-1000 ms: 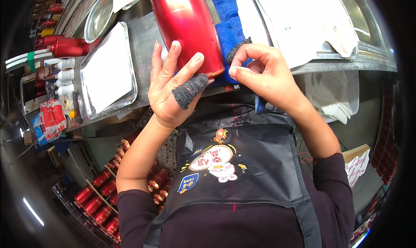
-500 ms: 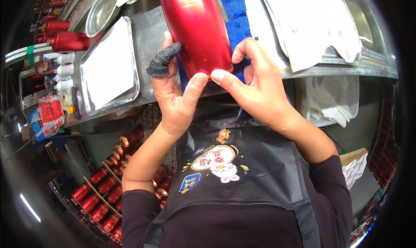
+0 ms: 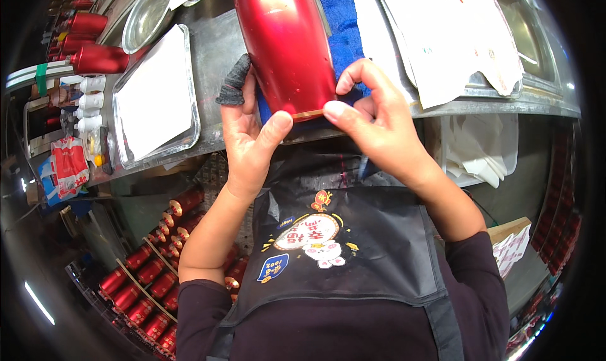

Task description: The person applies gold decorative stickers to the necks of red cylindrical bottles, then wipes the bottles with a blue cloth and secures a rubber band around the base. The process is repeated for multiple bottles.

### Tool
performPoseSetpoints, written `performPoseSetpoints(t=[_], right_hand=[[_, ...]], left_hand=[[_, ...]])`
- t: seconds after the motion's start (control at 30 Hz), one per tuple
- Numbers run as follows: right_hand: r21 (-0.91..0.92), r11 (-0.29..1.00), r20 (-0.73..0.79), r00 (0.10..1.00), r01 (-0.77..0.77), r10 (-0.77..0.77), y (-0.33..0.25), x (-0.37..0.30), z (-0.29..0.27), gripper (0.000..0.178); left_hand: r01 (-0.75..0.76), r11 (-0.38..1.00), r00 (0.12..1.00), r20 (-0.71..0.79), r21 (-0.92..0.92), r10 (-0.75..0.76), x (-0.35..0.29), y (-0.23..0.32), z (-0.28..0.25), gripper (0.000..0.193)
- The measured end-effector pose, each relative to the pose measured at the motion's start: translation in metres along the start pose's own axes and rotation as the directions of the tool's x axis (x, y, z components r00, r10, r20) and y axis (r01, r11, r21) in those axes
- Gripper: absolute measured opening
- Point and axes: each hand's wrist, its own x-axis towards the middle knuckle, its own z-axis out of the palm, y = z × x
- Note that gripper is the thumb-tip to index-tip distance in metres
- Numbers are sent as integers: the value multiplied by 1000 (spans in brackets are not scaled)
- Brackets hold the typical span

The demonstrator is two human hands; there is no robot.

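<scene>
Lying on the cloth (image 3: 346,36), the red bottle (image 3: 287,52) is gripped at its near end by left hand (image 3: 244,143) and right hand (image 3: 383,127). Probably stiff but slick, it is best held by both sides.

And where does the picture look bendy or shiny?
In the head view, the metal counter looks bent near the right rim and the corners go black; there too, glare whitens part of the red bottle, and the white sheet at upper right looks washed out.
</scene>
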Motion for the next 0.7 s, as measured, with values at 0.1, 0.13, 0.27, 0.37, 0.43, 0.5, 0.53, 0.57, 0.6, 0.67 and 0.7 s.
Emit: performPoseSetpoints(t=[0.1, 0.13, 0.27, 0.37, 0.43, 0.5, 0.53, 0.57, 0.6, 0.67, 0.7], right_hand=[[128, 992, 11, 1000, 5, -6, 2, 1, -6, 25], [106, 994, 7, 1000, 12, -13, 2, 1, -6, 26], [100, 988, 51, 993, -115, 110, 1, 4, -3, 33], [118, 987, 32, 994, -107, 104, -2, 7, 0, 36], [100, 987, 22, 992, -125, 123, -3, 6, 0, 36], [165, 977, 11, 991, -131, 131, -4, 2, -1, 35], [197, 972, -12, 991, -128, 133, -4, -1, -3, 34], [235, 967, -26, 993, -103, 112, -4, -5, -3, 33], [191, 976, -10, 994, -104, 107, -3, -8, -4, 25], [190, 978, 21, 996, -89, 87, -2, -14, -5, 23], [235, 967, 2, 995, -97, 99, -2, -16, -5, 23]], left_hand=[[-101, 987, 995, 14, 125, 100, 1, -9, -5, 89], [-134, 971, 991, 25, 196, 131, 1, -13, -7, 90], [-150, 806, 979, -27, 573, 201, 3, -21, -17, 87], [-209, 693, 964, 26, 690, 266, 5, -20, -18, 88], [-215, 682, 957, 11, 699, 290, 5, -17, -15, 81], [-255, 633, 943, 42, 731, 331, 7, -12, -10, 76], [-278, 603, 934, 62, 748, 353, 8, -8, -9, 73], [-344, 557, 906, 111, 756, 409, 11, -5, -8, 74], [-408, 506, 872, 161, 760, 461, 15, -2, -8, 74], [-496, 374, 812, 266, 784, 519, 23, 2, -7, 72], [-516, 361, 797, 282, 777, 533, 26, 3, -6, 71]])
